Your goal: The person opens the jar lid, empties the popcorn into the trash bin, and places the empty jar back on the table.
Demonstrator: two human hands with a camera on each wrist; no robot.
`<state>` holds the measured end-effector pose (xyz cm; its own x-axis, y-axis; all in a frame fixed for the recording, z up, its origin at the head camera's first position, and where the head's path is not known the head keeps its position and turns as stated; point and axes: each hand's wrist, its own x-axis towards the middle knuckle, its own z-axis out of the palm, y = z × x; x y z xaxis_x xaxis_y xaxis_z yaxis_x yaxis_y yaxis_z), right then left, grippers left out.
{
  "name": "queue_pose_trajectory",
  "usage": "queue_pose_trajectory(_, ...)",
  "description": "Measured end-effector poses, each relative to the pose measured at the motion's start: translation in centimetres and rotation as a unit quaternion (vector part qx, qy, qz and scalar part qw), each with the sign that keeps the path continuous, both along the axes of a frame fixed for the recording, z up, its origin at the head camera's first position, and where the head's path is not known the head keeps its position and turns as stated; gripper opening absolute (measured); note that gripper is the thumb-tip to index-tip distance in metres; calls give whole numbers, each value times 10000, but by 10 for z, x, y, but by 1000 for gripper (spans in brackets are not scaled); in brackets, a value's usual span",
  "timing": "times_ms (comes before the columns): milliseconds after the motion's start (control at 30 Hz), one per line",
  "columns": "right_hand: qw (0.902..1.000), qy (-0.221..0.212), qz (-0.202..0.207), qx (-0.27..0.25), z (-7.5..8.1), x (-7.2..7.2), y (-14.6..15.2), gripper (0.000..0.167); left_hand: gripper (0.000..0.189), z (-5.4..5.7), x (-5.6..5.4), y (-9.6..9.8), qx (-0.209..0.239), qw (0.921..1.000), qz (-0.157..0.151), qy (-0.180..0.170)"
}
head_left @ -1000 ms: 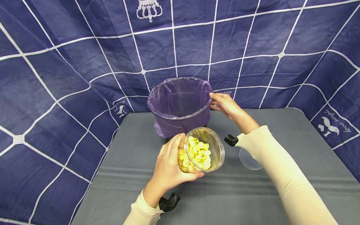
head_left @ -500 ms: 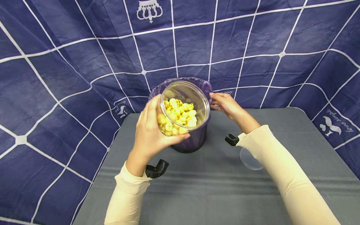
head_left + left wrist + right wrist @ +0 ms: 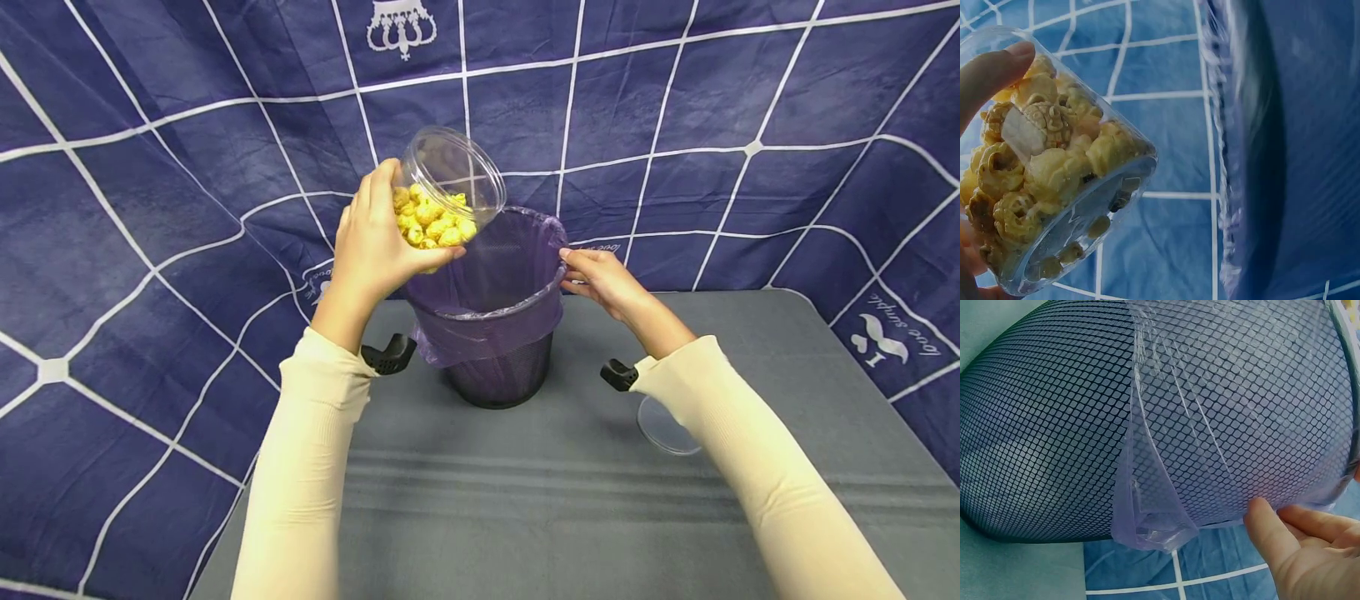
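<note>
My left hand (image 3: 367,242) grips a clear plastic jar (image 3: 483,179) by its side. Yellow, caramel-coated popcorn (image 3: 431,221) lies in the jar's lower side. The jar is tilted with its uncovered mouth toward the right, above the left rim of a black mesh trash can (image 3: 502,379). In the left wrist view, several small kernels (image 3: 1099,226) show at the jar's base. A purple trash bag (image 3: 487,333) lines the can and folds over its rim. At the can's right rim, my right hand (image 3: 603,279) pinches the bag-covered edge between thumb and fingers.
A round clear lid (image 3: 667,429) lies on the grey tabletop (image 3: 570,517), partly behind the right sleeve. A blue curtain (image 3: 637,100) with white grid lines hangs behind the table and along both sides.
My left hand has carried the jar forward and to the left, from in front of the trash can to above its left rim. The right hand has stayed at the rim.
</note>
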<state>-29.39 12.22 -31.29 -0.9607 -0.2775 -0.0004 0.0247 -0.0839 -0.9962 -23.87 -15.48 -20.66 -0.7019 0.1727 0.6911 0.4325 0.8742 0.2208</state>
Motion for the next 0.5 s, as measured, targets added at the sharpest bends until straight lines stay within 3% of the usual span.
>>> queue_pose_trajectory(267, 10000, -56, 6, -12, -1, 0, 0, 40, 108, 20, -23, -2, -574, 9961, 275, -614)
queue_pose_trajectory(500, 10000, 6, -4, -65, -2, 0, 0, 40, 114, 31, -41, -6, -1477, 9789, 509, -1316)
